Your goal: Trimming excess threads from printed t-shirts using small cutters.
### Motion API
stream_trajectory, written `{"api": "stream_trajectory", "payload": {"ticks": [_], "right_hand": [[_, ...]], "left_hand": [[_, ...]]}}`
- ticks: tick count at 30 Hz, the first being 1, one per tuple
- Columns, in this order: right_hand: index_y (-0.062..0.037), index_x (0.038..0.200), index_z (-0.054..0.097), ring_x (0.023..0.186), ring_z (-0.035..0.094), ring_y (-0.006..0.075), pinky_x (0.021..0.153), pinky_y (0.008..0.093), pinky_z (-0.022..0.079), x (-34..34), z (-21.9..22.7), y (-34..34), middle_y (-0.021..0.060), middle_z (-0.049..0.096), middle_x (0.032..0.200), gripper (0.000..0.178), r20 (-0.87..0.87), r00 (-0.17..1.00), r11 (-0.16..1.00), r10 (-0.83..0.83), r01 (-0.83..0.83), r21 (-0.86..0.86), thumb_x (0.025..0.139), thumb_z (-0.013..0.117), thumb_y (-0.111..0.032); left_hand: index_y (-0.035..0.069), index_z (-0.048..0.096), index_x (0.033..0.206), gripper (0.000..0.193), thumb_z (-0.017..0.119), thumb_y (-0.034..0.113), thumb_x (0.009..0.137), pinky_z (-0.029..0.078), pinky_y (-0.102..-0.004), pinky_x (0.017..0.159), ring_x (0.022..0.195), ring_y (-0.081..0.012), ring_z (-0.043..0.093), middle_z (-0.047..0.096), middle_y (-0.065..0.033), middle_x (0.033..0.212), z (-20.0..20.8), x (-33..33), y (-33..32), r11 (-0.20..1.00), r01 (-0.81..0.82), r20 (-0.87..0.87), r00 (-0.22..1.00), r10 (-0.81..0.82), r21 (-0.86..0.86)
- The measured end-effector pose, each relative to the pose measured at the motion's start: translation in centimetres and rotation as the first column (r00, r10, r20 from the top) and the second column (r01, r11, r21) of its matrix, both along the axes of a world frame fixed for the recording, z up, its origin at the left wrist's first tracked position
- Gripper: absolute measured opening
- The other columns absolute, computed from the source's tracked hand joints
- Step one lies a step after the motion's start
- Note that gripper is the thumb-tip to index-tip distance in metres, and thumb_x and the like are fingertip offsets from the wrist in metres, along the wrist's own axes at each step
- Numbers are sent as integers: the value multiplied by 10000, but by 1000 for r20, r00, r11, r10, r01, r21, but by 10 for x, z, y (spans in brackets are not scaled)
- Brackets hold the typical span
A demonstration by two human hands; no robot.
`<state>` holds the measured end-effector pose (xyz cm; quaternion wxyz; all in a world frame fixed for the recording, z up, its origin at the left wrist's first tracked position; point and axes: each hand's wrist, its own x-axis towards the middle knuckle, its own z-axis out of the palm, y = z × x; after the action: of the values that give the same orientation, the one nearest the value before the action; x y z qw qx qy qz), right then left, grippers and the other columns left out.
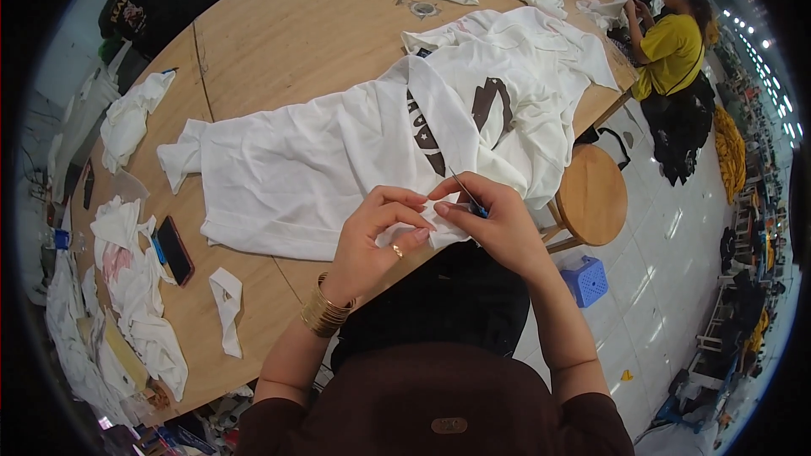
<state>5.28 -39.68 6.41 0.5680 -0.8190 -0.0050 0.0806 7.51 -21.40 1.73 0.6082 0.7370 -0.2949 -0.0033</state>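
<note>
White shirt [304, 169] — I see it spread over the big wooden table [270, 42], all wrinkly, with dark shapes [490, 105] printed on it. Its near side comes up to the two hands, just above the person's lap. From far away, I watch the right hand [497, 203] hold little blue snips [481, 210], and their thin pointy end sticks up past the first finger. The thumb and first finger of that hand are close together by a small bit of white cloth [441, 226]. The left hand [365, 230] is right beside it, with its fingers bent and its thumb reaching toward the cloth — I can't tell if it pinches any. Gold bracelets [325, 308] sit around the left wrist. On the left side of the table I see a dark phone [175, 251], a white strip [226, 308] and a messy white heap [139, 295]. A round wooden stool [593, 194] stands by the table, with a blue plastic stool [585, 281] near it on the floor
</note>
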Motion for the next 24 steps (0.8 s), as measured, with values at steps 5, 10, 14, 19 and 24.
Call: {"api": "stream_trajectory", "payload": {"ticks": [5,10,14,19,24], "right_hand": [[-27,916,604,602,443,42,553,188,352,0,-19,0,-4,543,768,165,185,978,993,-92,103,-52,770,647,-89],[-43,892,595,596,499,138,529,243,402,-12,-18,15,50,526,791,206,469,830,922,-300,379,-81,719,697,-88],[-51,904,588,618,527,131,511,242,424,-24,-32,28,59,527,834,261,517,828,948,-219,307,-89,682,724,-68],[-63,893,612,538,490,84,436,214,374,-21,-47,28,36,563,856,252,614,767,946,-187,309,-97,663,703,-17],[-68,853,618,508,464,71,437,208,366,-21,-42,19,25,564,819,219,631,761,941,-152,307,-143,656,688,-3]], "left_hand": [[-16,572,884,66,567,36,842,413,-195,654,722,-49,515,570,2,798,1,0,4,974,99,-589,782,-203,-205],[4,544,904,67,534,62,871,344,-163,567,638,-11,433,540,24,756,1,-3,0,986,-94,-586,810,-5,-138],[17,519,930,87,516,93,888,325,-151,551,614,-1,417,544,30,753,1,-6,-1,960,-189,-561,826,42,-205],[42,503,960,93,512,104,890,311,-146,533,624,-13,431,561,28,797,0,-3,-3,877,-339,-766,641,-50,-341],[46,482,1137,278,531,61,863,387,-163,622,715,-30,493,572,13,834,6,-7,-3,892,-216,-761,621,-188,-397]]}}
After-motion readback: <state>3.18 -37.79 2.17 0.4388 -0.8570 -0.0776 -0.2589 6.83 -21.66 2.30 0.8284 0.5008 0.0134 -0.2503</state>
